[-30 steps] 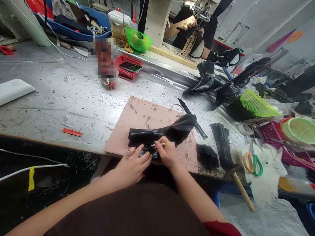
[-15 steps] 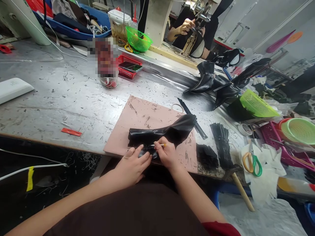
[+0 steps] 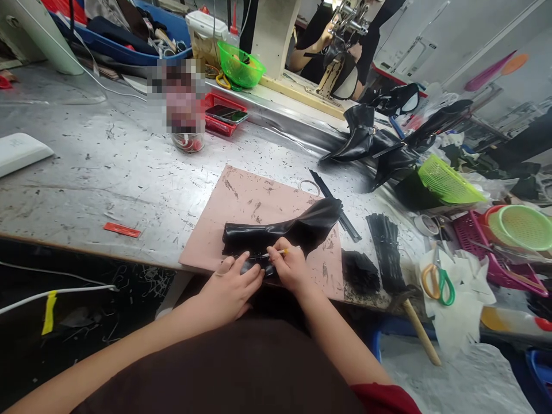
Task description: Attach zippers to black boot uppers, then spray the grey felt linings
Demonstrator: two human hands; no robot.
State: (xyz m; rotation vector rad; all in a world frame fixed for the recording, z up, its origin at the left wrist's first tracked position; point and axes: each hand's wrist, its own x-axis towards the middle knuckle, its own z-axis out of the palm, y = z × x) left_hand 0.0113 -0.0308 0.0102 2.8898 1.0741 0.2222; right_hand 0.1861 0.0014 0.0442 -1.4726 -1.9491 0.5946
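Note:
A black leather boot upper lies on its side across a pinkish board at the table's front edge. My left hand rests with fingers extended on the near black leather flap, pressing it at the board's edge; its thumb is partly hidden. In my right hand a thin white pen with a yellow band is pinched, its tip at the leather beside my left fingertips. Small pale marks show on the leather there.
Right of the board lie black strips, a wooden-handled hammer and scissors. Finished-looking black boots stand behind. A red strip lies left. Across the table, another person's hand works at a sewing machine.
The whole view has shifted slightly. My right hand and pen have moved slightly along the leather, while my left hand stays on the flap. The other person's hands have moved at the machine.

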